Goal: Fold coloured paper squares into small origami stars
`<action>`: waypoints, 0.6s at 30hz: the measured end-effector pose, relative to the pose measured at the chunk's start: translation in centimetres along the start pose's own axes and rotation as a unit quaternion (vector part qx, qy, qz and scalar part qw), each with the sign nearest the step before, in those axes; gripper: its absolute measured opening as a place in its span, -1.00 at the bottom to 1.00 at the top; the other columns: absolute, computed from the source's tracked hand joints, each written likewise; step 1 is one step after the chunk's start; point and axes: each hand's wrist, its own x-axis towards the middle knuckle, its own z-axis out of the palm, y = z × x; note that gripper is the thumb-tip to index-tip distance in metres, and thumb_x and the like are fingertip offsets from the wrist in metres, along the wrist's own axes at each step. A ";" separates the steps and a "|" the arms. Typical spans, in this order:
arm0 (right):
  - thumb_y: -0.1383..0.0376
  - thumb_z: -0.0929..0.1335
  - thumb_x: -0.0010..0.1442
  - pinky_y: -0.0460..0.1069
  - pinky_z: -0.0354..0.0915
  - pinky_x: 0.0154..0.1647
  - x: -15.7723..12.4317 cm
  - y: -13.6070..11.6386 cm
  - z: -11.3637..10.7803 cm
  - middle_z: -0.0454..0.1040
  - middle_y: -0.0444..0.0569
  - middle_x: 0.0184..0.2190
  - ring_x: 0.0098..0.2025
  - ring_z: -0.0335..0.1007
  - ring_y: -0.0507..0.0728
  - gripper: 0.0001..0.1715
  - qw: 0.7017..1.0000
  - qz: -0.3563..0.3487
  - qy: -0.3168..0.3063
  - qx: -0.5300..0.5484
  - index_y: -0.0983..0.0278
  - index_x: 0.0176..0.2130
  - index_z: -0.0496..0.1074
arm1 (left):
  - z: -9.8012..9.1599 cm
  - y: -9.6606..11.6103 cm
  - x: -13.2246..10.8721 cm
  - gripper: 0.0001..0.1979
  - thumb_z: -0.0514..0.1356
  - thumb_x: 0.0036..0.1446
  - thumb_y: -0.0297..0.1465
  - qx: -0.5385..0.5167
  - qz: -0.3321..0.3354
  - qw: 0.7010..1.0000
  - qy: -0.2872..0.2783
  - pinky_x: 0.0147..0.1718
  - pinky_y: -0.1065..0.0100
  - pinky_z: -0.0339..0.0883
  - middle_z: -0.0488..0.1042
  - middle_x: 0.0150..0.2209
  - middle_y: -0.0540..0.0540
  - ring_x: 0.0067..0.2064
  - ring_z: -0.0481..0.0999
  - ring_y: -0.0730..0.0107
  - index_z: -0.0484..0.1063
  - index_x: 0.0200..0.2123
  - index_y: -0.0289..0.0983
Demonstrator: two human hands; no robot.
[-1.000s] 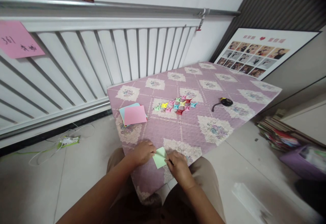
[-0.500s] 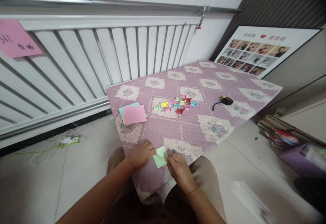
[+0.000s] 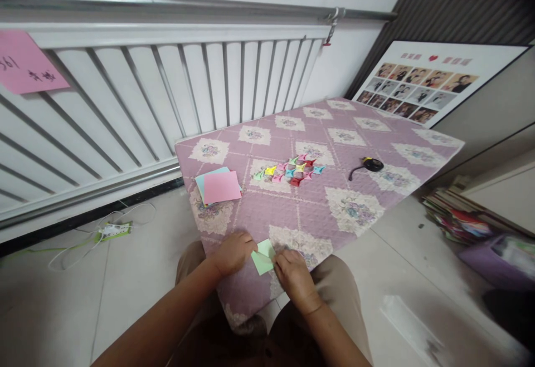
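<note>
L hand (image 3: 234, 253) & R hand (image 3: 294, 278) still pinching grn paper (image 3: 263, 261), opp. sides; barely moved vs 0.5s ago.

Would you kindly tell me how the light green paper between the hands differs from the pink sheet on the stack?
The light green paper shows a crease across it, while the pink sheet looks flat. The light green paper looks smaller than the pink sheet. The left hand and right hand touch the light green paper; the pink sheet lies untouched on other sheets. Both look four-sided and plain-coloured.
</note>
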 end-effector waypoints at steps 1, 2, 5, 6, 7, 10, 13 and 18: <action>0.36 0.23 0.28 0.01 0.09 -0.26 0.0 0.0 0.0 0.34 -0.07 -0.48 -0.36 0.20 0.12 -0.74 1.000 0.000 0.000 -0.001 0.25 -0.43 0.37 | -0.2 0.0 0.1 -0.82 0.03 0.28 -0.39 -0.002 0.003 1.000 -0.002 -0.24 0.31 0.22 0.40 -0.25 -0.07 -0.20 0.34 0.31 0.44 -0.25 -0.23; 0.36 0.23 0.28 0.01 0.09 -0.26 0.0 0.0 0.0 0.34 -0.07 -0.47 -0.36 0.20 0.12 -0.74 1.000 0.001 -0.001 -0.002 0.25 -0.43 0.37 | -0.4 0.0 0.2 -0.82 0.03 0.28 -0.38 -0.003 0.005 1.000 -0.003 -0.24 0.32 0.22 0.40 -0.25 -0.06 -0.20 0.34 0.32 0.44 -0.26 -0.22; 0.38 0.23 0.27 0.00 0.08 -0.26 0.1 -0.1 -0.1 0.34 -0.07 -0.48 -0.36 0.20 0.11 -0.75 1.000 0.001 -0.002 -0.005 0.24 -0.43 0.37 | -0.5 0.1 0.3 -0.80 0.02 0.29 -0.37 0.005 0.004 1.000 -0.004 -0.25 0.31 0.21 0.39 -0.27 -0.06 -0.21 0.34 0.31 0.44 -0.29 -0.23; 0.39 0.24 0.27 0.00 0.08 -0.26 0.1 -0.2 -0.1 0.34 -0.07 -0.48 -0.36 0.20 0.11 -0.76 1.000 0.001 -0.002 -0.005 0.24 -0.43 0.37 | -0.3 0.1 0.3 -0.79 0.02 0.29 -0.37 0.009 0.002 1.000 -0.003 -0.25 0.31 0.21 0.39 -0.27 -0.06 -0.22 0.34 0.31 0.43 -0.29 -0.23; 0.39 0.24 0.26 0.00 0.08 -0.26 0.1 -0.2 -0.2 0.33 -0.07 -0.48 -0.36 0.20 0.11 -0.76 1.000 0.001 -0.002 -0.006 0.24 -0.43 0.37 | -0.1 0.1 0.2 -0.79 0.01 0.30 -0.37 0.013 0.002 1.000 -0.001 -0.26 0.30 0.21 0.39 -0.27 -0.07 -0.22 0.33 0.31 0.43 -0.30 -0.24; 0.39 0.26 0.25 0.00 0.08 -0.28 0.1 -0.2 -0.3 0.32 -0.08 -0.48 -0.37 0.18 0.11 -0.76 1.000 -0.004 -0.003 -0.010 0.24 -0.45 0.36 | 0.5 0.2 -0.1 -0.79 0.01 0.30 -0.39 0.028 0.005 1.000 0.005 -0.26 0.29 0.20 0.39 -0.27 -0.07 -0.21 0.32 0.29 0.41 -0.31 -0.25; 0.40 0.27 0.24 -0.01 0.07 -0.30 0.1 -0.1 -0.3 0.32 -0.08 -0.48 -0.39 0.16 0.10 -0.75 1.000 -0.015 -0.005 -0.012 0.24 -0.47 0.35 | 0.9 0.2 -0.4 -0.83 0.03 0.29 -0.40 0.042 0.018 0.999 0.009 -0.27 0.29 0.19 0.39 -0.26 -0.08 -0.22 0.31 0.28 0.40 -0.30 -0.25; 0.43 0.27 0.24 -0.01 0.07 -0.32 0.0 -0.1 -0.5 0.33 -0.09 -0.46 -0.39 0.15 0.08 -0.75 0.999 -0.031 -0.015 -0.016 0.24 -0.46 0.35 | 1.1 -0.2 -0.6 -0.86 0.06 0.28 -0.39 0.058 0.040 0.997 0.018 -0.28 0.28 0.18 0.40 -0.24 -0.08 -0.22 0.29 0.27 0.40 -0.28 -0.24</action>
